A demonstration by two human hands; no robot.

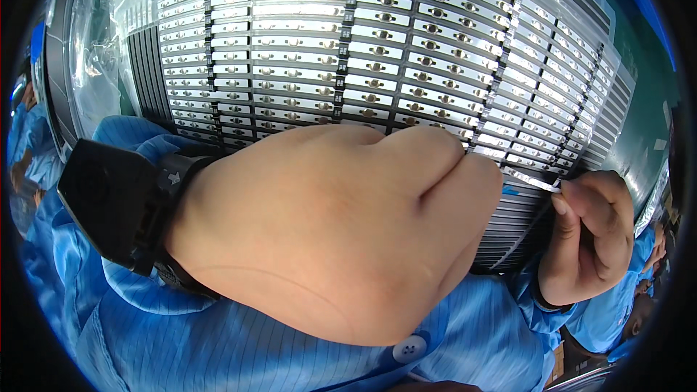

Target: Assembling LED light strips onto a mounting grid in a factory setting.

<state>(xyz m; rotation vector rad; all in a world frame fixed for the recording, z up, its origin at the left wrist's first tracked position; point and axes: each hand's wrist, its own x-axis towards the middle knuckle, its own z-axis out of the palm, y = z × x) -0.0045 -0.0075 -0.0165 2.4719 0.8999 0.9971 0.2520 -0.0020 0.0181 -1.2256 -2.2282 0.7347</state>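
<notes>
My left hand (327, 232) fills the middle, its back toward me and its knuckles bent. Thumb and forefinger press together at its right side; the fingertips, and whatever they may hold, are hidden underneath. At the right, my right hand (599, 236) pinches one end of a thin white strip (535, 180) between thumb and forefinger. This strip runs leftward to the edge of my left hand. Beyond both hands lie rows of narrow white strips with round lens-like LEDs (370, 80), set side by side in dark slots.
A black boxy device (109, 203) is strapped on my left wrist. Clear plastic film (94, 51) lies at the left of the rows. Bare dark slots (515, 229) show between my hands, near a small blue piece (510, 190). People in blue (602, 319) are at the far right and left edges.
</notes>
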